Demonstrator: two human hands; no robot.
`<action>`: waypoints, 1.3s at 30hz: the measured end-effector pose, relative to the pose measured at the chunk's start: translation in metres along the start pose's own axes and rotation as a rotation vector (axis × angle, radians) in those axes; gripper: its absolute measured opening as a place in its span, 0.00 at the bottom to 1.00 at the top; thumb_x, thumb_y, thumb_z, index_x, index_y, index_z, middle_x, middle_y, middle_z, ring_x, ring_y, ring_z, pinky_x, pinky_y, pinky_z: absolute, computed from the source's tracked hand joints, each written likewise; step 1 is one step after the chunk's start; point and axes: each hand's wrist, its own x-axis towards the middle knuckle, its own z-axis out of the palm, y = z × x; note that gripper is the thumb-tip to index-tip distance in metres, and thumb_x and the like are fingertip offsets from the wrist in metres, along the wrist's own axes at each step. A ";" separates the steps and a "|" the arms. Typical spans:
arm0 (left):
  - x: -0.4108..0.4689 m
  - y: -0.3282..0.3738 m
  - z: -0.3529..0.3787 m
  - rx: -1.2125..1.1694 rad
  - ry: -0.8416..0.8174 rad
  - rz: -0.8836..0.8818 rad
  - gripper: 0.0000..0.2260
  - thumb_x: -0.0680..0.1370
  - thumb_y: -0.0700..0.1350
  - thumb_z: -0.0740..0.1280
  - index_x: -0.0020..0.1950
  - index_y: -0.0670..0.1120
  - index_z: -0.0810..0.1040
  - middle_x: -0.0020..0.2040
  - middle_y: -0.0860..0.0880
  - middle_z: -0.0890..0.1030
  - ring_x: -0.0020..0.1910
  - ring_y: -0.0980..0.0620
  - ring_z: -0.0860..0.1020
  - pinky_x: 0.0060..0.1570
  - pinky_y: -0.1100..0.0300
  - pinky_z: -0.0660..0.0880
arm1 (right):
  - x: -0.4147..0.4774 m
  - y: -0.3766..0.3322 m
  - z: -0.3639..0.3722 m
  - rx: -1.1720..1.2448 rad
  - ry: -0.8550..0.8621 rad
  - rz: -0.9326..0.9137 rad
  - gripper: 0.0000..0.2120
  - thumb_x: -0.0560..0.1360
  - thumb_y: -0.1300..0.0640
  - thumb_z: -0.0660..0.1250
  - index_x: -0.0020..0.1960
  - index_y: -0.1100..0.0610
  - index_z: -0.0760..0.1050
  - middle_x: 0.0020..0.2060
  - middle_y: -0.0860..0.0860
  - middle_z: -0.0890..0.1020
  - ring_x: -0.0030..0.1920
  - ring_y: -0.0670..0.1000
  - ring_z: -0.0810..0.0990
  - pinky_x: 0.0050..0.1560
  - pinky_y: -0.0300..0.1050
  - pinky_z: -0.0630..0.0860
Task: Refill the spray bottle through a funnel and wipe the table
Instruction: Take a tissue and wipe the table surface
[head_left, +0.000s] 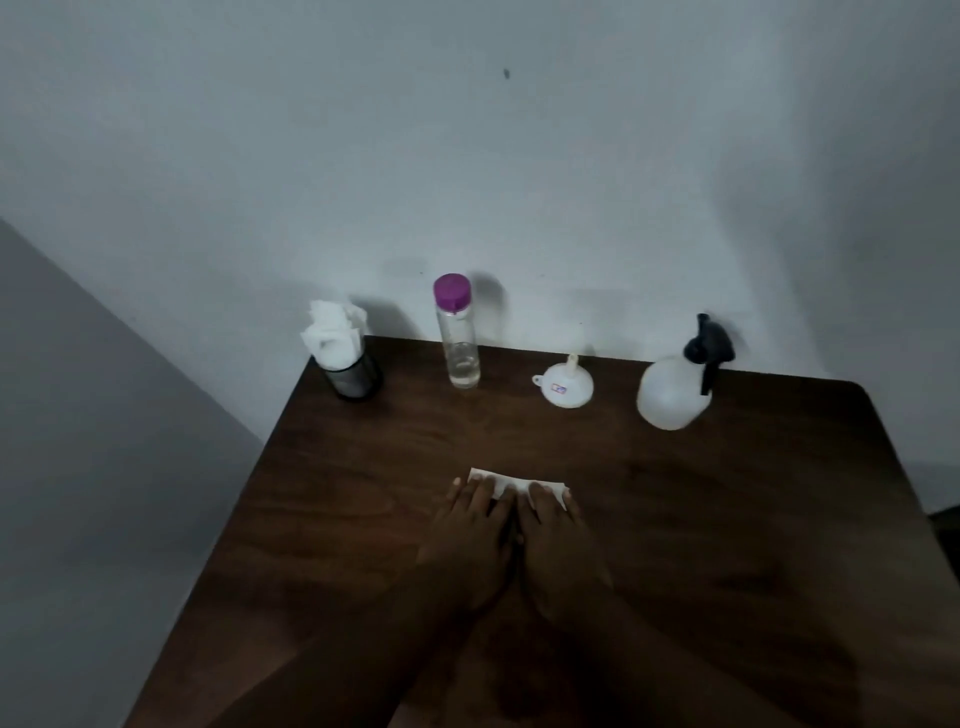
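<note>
I am pressing both hands flat on a folded white paper tissue (506, 482) at the middle of the dark brown wooden worktop (727, 519). My left hand (467, 525) is covering the tissue's left part and my right hand (556, 525) its right part, the two lying side by side. The fingers (480, 493) of both hands are lying straight and close together, palms down, pinching nothing; only the tissue's far edge is showing past them.

Four things are standing in a row along the worktop's far edge, against the pale wall (467, 156), well apart from my hands. At the left, a dark round holder (356, 376) is carrying a bunch of white tissues. Beside it, a tall clear bottle with a purple cap (457, 338) is holding a little clear liquid at its bottom. A small white plastic funnel (563, 387) is sitting mouth down, spout up. At the right, the white translucent spray bottle with a black trigger head (672, 395) is standing upright, its head on.
</note>
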 end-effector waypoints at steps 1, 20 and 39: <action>-0.003 -0.009 -0.001 -0.001 0.001 -0.010 0.29 0.87 0.56 0.51 0.86 0.48 0.50 0.85 0.39 0.49 0.85 0.42 0.45 0.82 0.47 0.37 | 0.006 -0.008 -0.001 -0.003 0.002 -0.009 0.32 0.84 0.49 0.51 0.82 0.60 0.42 0.82 0.57 0.50 0.81 0.56 0.44 0.79 0.59 0.38; -0.074 -0.129 0.006 -0.055 0.103 -0.196 0.29 0.86 0.57 0.51 0.85 0.47 0.54 0.85 0.40 0.55 0.85 0.42 0.50 0.84 0.47 0.40 | 0.086 -0.126 -0.011 -0.079 -0.020 -0.187 0.34 0.83 0.44 0.55 0.82 0.58 0.47 0.81 0.55 0.52 0.81 0.55 0.44 0.79 0.60 0.41; -0.076 -0.046 0.016 -0.093 0.082 -0.268 0.30 0.86 0.60 0.49 0.86 0.49 0.49 0.86 0.43 0.52 0.85 0.45 0.46 0.84 0.47 0.40 | 0.028 -0.064 -0.001 -0.126 0.061 -0.286 0.30 0.79 0.44 0.61 0.78 0.56 0.65 0.76 0.53 0.68 0.78 0.55 0.61 0.77 0.62 0.58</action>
